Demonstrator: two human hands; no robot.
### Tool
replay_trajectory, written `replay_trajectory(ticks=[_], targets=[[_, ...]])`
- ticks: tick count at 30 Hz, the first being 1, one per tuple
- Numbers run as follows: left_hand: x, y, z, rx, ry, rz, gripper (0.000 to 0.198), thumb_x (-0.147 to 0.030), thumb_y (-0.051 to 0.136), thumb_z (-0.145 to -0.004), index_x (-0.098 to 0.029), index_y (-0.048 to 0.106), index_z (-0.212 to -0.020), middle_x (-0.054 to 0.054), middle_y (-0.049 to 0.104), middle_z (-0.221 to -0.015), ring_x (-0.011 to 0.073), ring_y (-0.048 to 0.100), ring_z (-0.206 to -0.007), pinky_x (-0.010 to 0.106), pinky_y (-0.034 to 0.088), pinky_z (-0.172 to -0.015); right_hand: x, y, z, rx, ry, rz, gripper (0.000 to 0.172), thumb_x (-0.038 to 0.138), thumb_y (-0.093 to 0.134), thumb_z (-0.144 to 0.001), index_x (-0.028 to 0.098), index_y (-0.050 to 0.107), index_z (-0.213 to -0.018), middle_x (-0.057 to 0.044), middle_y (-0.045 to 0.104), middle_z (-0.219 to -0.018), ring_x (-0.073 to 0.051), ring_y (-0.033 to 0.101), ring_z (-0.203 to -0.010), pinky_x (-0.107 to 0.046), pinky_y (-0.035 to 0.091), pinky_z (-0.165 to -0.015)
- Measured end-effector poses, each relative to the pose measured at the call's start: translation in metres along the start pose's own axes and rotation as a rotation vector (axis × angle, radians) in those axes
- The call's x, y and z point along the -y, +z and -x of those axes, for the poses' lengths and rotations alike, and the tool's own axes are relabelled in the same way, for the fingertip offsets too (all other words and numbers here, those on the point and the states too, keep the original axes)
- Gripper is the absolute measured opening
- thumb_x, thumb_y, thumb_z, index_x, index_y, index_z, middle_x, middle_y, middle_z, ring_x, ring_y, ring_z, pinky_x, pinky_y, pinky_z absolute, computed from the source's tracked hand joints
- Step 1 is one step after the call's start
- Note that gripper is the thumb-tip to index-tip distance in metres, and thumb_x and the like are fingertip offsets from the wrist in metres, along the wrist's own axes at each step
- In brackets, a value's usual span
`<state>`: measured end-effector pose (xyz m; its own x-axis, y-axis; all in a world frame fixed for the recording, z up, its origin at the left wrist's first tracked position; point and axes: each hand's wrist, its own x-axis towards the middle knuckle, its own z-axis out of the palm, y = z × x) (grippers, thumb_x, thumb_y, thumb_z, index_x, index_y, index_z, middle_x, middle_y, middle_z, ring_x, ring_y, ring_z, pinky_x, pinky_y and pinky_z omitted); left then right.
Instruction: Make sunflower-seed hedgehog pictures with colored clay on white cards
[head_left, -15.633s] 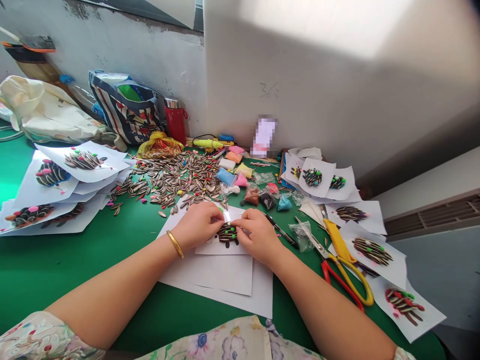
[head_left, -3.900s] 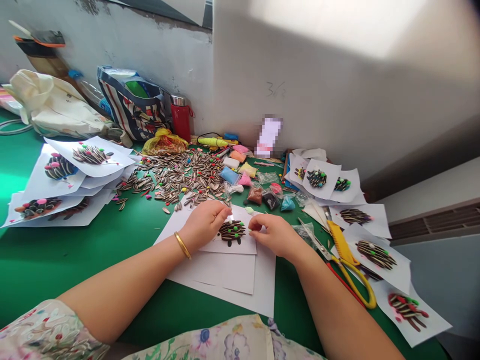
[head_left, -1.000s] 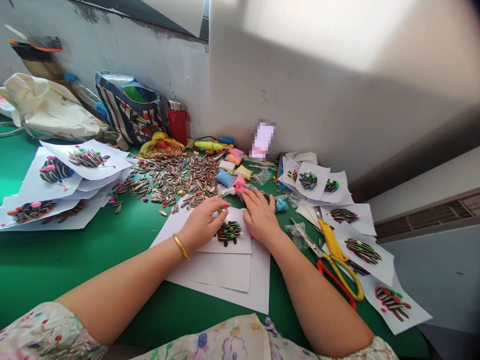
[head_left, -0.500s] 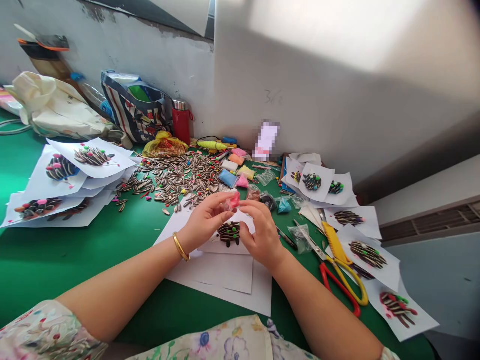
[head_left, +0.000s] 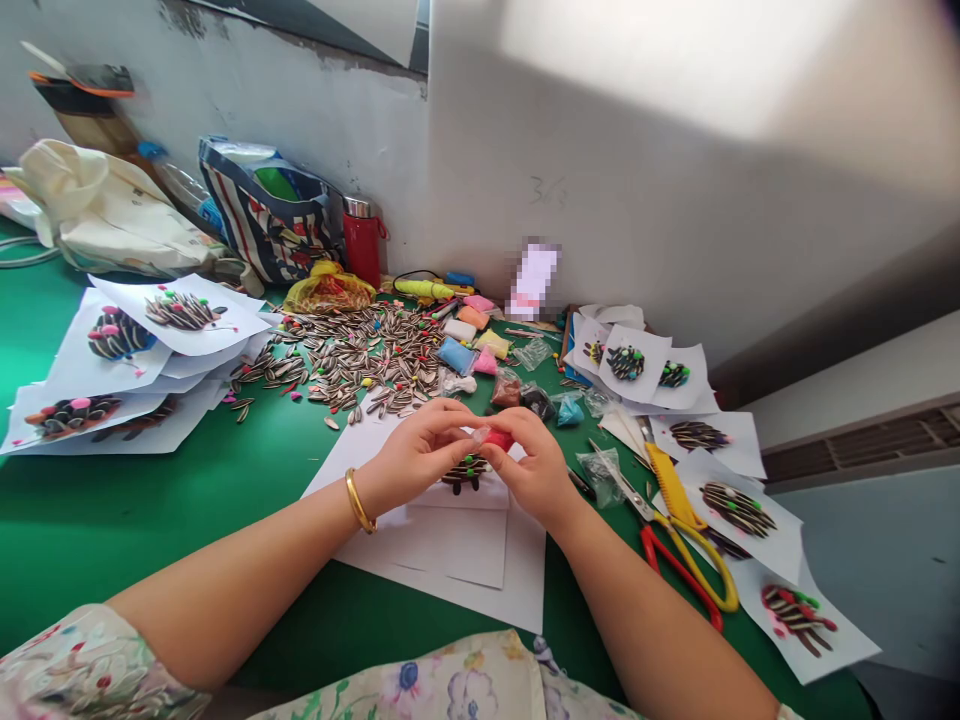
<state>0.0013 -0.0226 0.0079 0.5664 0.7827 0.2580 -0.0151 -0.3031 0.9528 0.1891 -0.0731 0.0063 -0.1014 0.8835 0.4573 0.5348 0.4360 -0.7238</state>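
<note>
Head view shows left hand (head_left: 415, 458) and right hand (head_left: 537, 472) pinching one small reddish-pink clay lump (head_left: 499, 439) together.

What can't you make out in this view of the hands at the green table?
Head view:
Pink piece, pinched between left hand and right hand: fingers cover most of it.
Seed figure beneath: largely hidden by both hands.
White card at the back: blurred out.
Wall marks: too faint to read.

Head camera looks forward and down, close over the green table (head_left: 127, 520)
</note>
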Motion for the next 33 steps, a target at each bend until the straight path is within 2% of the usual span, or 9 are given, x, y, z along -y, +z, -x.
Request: replay_trajectory(ticks=[4,8,11,15,19,21,24,27,33], targets=[[-0.001,0.001,0.000,0.015,-0.038,0.016,0.021,-0.034,0.065,-0.087,-0.019,0.066,-0.101,0.006,0.067,-0.100,0.0176,0.065,-0.090,0.030,0.057,-0.079,0.002,0.001,-0.001,-0.001,0.050,-0.010,0.013,0.034,0.059,-0.090,0.023,0.067,-0.092,-0.005,0.063,-0.091,-0.019,0.060,-0.087,-0.035,0.051,-0.083],[-0.002,0.004,-0.001,-0.008,-0.087,0.104,0.020,-0.036,0.067,-0.084,-0.018,0.063,-0.090,0.004,0.065,-0.089,0.0153,0.064,-0.080,0.029,0.057,-0.072,0.002,0.001,-0.001,-0.012,0.053,-0.041,0.013,0.032,0.058,-0.092,0.023,0.065,-0.087,-0.003,0.063,-0.087,-0.018,0.059,-0.083,-0.033,0.049,-0.080],[-0.003,0.003,-0.002,-0.027,-0.118,0.157,0.020,-0.035,0.069,-0.083,-0.017,0.061,-0.088,0.003,0.064,-0.086,0.0154,0.064,-0.078,0.030,0.056,-0.072,0.001,-0.002,-0.001,0.042,0.044,-0.051,0.016,0.036,0.058,-0.092,0.022,0.065,-0.094,-0.004,0.063,-0.093,-0.019,0.059,-0.089,-0.034,0.048,-0.084],[-0.002,-0.001,-0.003,-0.066,-0.133,0.158,0.018,-0.033,0.066,-0.085,-0.017,0.061,-0.089,0.001,0.062,-0.083,0.0138,0.062,-0.076,0.029,0.054,-0.071,-0.002,-0.004,-0.002,0.088,0.046,-0.027,0.031,0.043,0.067,-0.086,0.023,0.062,-0.109,-0.007,0.062,-0.104,-0.022,0.058,-0.098,-0.037,0.047,-0.088],[0.000,0.000,-0.003,-0.022,-0.120,0.202,0.020,-0.030,0.069,-0.082,-0.017,0.059,-0.093,0.003,0.063,-0.091,0.0148,0.063,-0.082,0.028,0.054,-0.072,-0.006,-0.002,0.000,0.097,0.054,-0.006,0.029,0.036,0.066,-0.087,0.024,0.060,-0.113,-0.006,0.062,-0.108,-0.023,0.058,-0.101,-0.038,0.046,-0.090],[0.002,0.002,-0.003,-0.011,-0.130,0.213,0.022,-0.029,0.071,-0.081,-0.017,0.057,-0.093,0.003,0.062,-0.091,0.0152,0.064,-0.082,0.029,0.055,-0.072,-0.007,0.000,0.002,0.086,0.072,-0.002,0.033,0.034,0.067,-0.086,0.025,0.058,-0.117,-0.006,0.062,-0.111,-0.023,0.058,-0.101,-0.037,0.047,-0.089],[0.004,0.002,-0.002,-0.069,-0.101,0.157,0.016,-0.025,0.069,-0.081,-0.018,0.055,-0.086,0.000,0.060,-0.084,0.0129,0.062,-0.075,0.027,0.054,-0.067,-0.008,0.001,0.004,0.046,0.070,-0.007,0.038,0.035,0.071,-0.083,0.026,0.056,-0.117,-0.005,0.062,-0.111,-0.022,0.059,-0.098,-0.036,0.048,-0.086],[0.004,0.002,-0.002,-0.091,-0.010,0.036,0.007,-0.019,0.061,-0.083,-0.017,0.057,-0.079,0.000,0.062,-0.081,0.0125,0.061,-0.074,0.026,0.053,-0.068,-0.006,0.000,0.005,0.030,0.037,-0.006,0.027,0.036,0.070,-0.085,0.026,0.060,-0.109,-0.004,0.064,-0.102,-0.021,0.060,-0.092,-0.035,0.048,-0.083],[0.005,0.001,-0.002,-0.153,0.069,-0.249,0.013,-0.020,0.060,-0.085,-0.019,0.070,-0.094,0.004,0.072,-0.092,0.0164,0.066,-0.086,0.030,0.054,-0.078,-0.003,0.000,0.004,0.027,-0.013,-0.041,0.012,0.033,0.063,-0.090,0.025,0.064,-0.100,-0.004,0.066,-0.097,-0.020,0.061,-0.091,-0.036,0.048,-0.083]])
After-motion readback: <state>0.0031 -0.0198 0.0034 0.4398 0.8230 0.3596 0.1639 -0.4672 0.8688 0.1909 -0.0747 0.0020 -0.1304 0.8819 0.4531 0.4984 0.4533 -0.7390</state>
